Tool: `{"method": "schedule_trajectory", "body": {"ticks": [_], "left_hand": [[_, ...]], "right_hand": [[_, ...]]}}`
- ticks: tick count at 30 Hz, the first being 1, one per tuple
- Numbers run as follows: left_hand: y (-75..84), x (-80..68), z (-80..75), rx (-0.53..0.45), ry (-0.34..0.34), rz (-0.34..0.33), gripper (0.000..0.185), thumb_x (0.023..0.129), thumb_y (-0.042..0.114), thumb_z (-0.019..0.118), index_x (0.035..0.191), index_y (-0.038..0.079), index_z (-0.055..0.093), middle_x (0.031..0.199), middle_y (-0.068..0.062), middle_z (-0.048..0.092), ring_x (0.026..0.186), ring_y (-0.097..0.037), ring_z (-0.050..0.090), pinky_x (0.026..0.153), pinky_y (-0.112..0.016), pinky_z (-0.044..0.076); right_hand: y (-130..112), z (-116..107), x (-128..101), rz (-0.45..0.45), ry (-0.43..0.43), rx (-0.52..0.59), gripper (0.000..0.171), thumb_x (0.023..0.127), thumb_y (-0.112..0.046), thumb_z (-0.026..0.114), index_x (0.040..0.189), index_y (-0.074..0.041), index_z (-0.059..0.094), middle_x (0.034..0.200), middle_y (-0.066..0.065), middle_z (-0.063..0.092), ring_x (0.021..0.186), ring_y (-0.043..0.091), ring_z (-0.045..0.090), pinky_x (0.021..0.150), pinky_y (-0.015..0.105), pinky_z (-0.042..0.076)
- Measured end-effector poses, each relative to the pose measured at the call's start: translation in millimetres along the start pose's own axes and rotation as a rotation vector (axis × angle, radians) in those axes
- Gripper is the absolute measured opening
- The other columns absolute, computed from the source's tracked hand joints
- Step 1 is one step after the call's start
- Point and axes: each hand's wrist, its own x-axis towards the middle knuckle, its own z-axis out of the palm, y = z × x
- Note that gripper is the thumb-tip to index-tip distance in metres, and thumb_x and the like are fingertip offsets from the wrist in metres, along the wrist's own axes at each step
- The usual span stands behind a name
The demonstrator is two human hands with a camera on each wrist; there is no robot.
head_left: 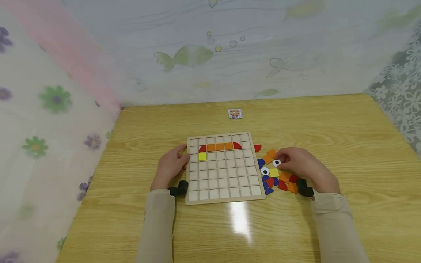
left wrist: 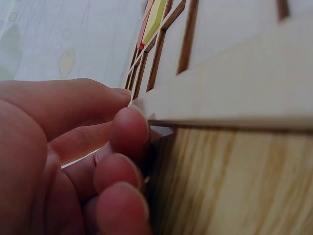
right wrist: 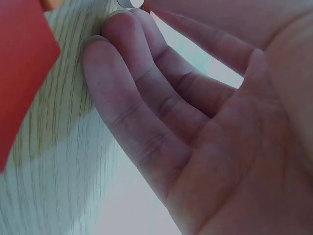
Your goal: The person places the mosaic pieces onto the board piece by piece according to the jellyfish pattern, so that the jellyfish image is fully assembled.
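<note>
A square wooden grid board (head_left: pixel 227 200) lies on the table between the hands. In its upper part sit an orange-and-red row of tiles (head_left: pixel 219 147) and, below its left end, a yellow square tile (head_left: pixel 202 156). My left hand (head_left: pixel 169 165) grips the board's left edge; in the left wrist view its fingertips (left wrist: pixel 131 128) are right at the rim. Off the board's right side, my right hand (head_left: pixel 304 166) pinches a round white eye tile (head_left: pixel 277 163) between thumb and fingers. Only a sliver of that tile (right wrist: pixel 130 3) shows in the right wrist view.
Beside the board's right edge lie loose tiles: another eye tile (head_left: pixel 265 171), a yellow square (head_left: pixel 274 172), orange squares (head_left: pixel 269 156), red pieces (head_left: pixel 258 148) and blue pieces (head_left: pixel 269 191). A small pattern card (head_left: pixel 235 113) lies behind the board, towards the wall.
</note>
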Motion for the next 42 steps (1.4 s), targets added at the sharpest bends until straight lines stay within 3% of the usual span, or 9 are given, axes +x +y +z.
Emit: {"method": "schedule_trajectory", "body": {"ticks": [7, 14, 25, 32, 37, 42], "left_hand": [[2.4, 0.2, -1.4, -0.01, 0.008, 0.005, 0.049, 0.09, 0.036, 0.048, 0.136, 0.025, 0.038, 0.062, -0.001, 0.059, 0.048, -0.015, 0.052, 0.047, -0.028, 0.04], [-0.2, -1.6, -1.2, -0.043, -0.011, -0.026, 0.049, 0.089, 0.037, 0.049, 0.136, 0.027, 0.037, 0.065, -0.002, 0.059, 0.051, -0.017, 0.053, 0.048, -0.028, 0.041], [2.3, -2.6, 1.4, -0.089, -0.013, -0.04, 0.048, 0.089, 0.036, 0.05, 0.135, 0.029, 0.038, 0.066, -0.003, 0.059, 0.051, -0.016, 0.053, 0.048, -0.028, 0.042], [-0.3, -1.8, 0.8, -0.037, 0.005, -0.009, 0.047, 0.089, 0.032, 0.049, 0.135, 0.027, 0.039, 0.065, -0.001, 0.059, 0.052, -0.015, 0.053, 0.051, -0.028, 0.042], [-1.0, -1.2, 2.1, -0.051, 0.001, -0.011, 0.048, 0.088, 0.03, 0.052, 0.135, 0.027, 0.039, 0.066, -0.001, 0.06, 0.052, -0.015, 0.054, 0.049, -0.028, 0.043], [-0.2, -2.5, 0.2, -0.037, 0.003, -0.006, 0.049, 0.088, 0.03, 0.053, 0.134, 0.027, 0.04, 0.065, -0.001, 0.06, 0.051, -0.015, 0.054, 0.05, -0.028, 0.043]], "right_hand": [[-1, 0, 0, 0.005, 0.015, 0.038, 0.018, 0.08, -0.014, 0.064, 0.095, -0.009, 0.056, 0.082, 0.003, 0.054, 0.075, 0.02, 0.048, 0.064, 0.03, 0.042], [-4, 1, 0, -0.05, 0.038, 0.013, 0.009, 0.085, -0.02, 0.06, 0.093, -0.016, 0.062, 0.081, -0.002, 0.057, 0.074, 0.017, 0.049, 0.066, 0.031, 0.042], [-12, 1, 8, -0.064, 0.043, 0.043, 0.02, 0.088, -0.028, 0.056, 0.101, -0.018, 0.066, 0.092, -0.001, 0.061, 0.083, 0.018, 0.052, 0.076, 0.035, 0.041], [-30, 3, 24, -0.093, 0.004, 0.123, 0.019, 0.089, -0.022, 0.055, 0.103, -0.014, 0.066, 0.097, 0.001, 0.062, 0.085, 0.017, 0.054, 0.08, 0.037, 0.043], [-44, 6, 32, -0.082, -0.037, 0.194, 0.02, 0.089, -0.017, 0.054, 0.104, -0.011, 0.065, 0.101, 0.005, 0.061, 0.08, 0.016, 0.056, 0.074, 0.033, 0.046], [-59, 11, 43, -0.123, -0.096, 0.224, 0.021, 0.089, -0.013, 0.052, 0.106, -0.01, 0.064, 0.089, 0.005, 0.062, 0.075, 0.019, 0.057, 0.068, 0.031, 0.045]]}}
